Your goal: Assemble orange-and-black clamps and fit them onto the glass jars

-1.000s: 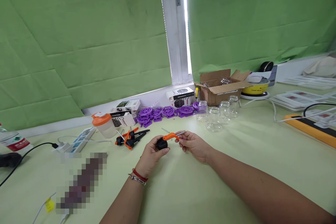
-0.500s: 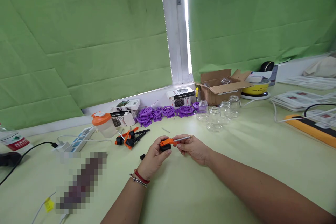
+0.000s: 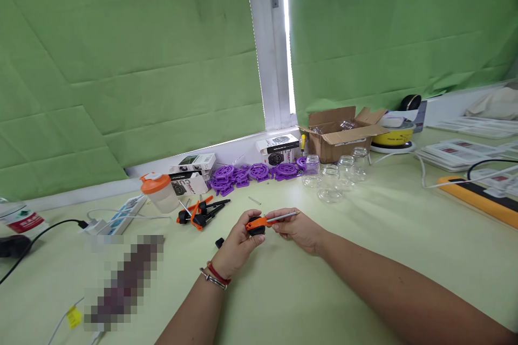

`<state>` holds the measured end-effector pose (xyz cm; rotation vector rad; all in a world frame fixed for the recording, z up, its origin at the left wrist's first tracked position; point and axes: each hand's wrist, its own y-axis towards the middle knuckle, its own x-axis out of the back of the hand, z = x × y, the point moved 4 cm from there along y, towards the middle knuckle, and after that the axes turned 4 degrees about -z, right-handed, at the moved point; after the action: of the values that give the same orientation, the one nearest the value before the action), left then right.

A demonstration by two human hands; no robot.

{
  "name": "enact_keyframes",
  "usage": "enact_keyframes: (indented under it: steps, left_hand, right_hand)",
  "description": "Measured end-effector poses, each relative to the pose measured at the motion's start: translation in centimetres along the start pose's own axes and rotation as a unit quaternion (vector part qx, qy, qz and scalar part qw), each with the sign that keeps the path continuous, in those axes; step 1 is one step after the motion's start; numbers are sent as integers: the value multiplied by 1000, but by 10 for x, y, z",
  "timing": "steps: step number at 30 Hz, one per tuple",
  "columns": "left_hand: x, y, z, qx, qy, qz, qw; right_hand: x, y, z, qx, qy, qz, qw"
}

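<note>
Above the table, my left hand (image 3: 238,245) is closed round the black knob end of an orange-and-black part with a metal rod (image 3: 256,223). My right hand (image 3: 301,232) pinches the same part where its orange arm meets the rod, and the rod points right across my fingers. A small black piece (image 3: 219,242) lies just left of my left hand. Farther back sit several similar orange-and-black parts (image 3: 200,213) in a pile, and a loose thin metal pin (image 3: 254,200) lies beyond my hands.
Purple wheel-shaped plastic pieces (image 3: 259,172) lie along the back beside printed boxes (image 3: 279,145). Glass jars (image 3: 329,186) stand before an open cardboard box (image 3: 343,137). An orange-lidded cup (image 3: 159,192) and a power strip (image 3: 127,216) are at the left, an orange-and-black power strip (image 3: 477,197) at the right.
The orange-and-black part has turned slightly between my hands, showing more of the black knob, and its rod has shifted a little to the right. Both hands keep their grip.
</note>
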<state>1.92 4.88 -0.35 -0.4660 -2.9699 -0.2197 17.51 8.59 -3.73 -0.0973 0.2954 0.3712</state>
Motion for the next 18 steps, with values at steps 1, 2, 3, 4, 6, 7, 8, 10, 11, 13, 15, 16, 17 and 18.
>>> enact_keyframes:
  steps: [1,2,3,4,6,7,8,10,11,13,15,16,17,18]
  left_hand:
    - [0,0,-1,-2,2,0,1000]
    - [0,-1,-1,-3,3,-2,1000]
    - [0,-1,-1,-3,4,-3,1000]
    - [0,-1,-1,-5,5,-4,1000]
    - [1,-1,0,-12,4,-4,1000]
    - [1,-1,0,-18,4,-4,1000]
    - [1,-1,0,-24,3,-4,1000]
    - [2,-1,1,-31,3,-4,1000]
    - [2,-1,1,-32,5,-3,999]
    - [2,-1,-1,-34,15,3,999]
    - [2,-1,-2,-36,25,12,999]
    - [2,-1,-3,-38,27,15,999]
    - [2,-1,-4,-39,28,16,999]
    - [2,0,-5,-40,27,16,999]
  right_hand:
    - [0,0,0,1,-2,-1,1000]
    - [1,0,0,1,-4,-2,1000]
    - [1,0,0,1,-6,-4,1000]
    - [1,0,0,2,-9,-5,1000]
    - [1,-1,2,3,-12,-2,1000]
    - [1,-1,2,5,-13,1,1000]
    - [0,-1,3,7,-13,3,1000]
    - [0,-1,4,11,-14,5,1000]
    - [1,-1,4,13,-15,4,1000]
    - [1,-1,4,15,-15,3,1000]
    - [2,-1,4,14,-10,2,1000]
    - [2,-1,5,13,-8,4,1000]
    - [2,-1,5,12,-6,5,1000]
    - [1,-1,6,11,-5,7,1000]
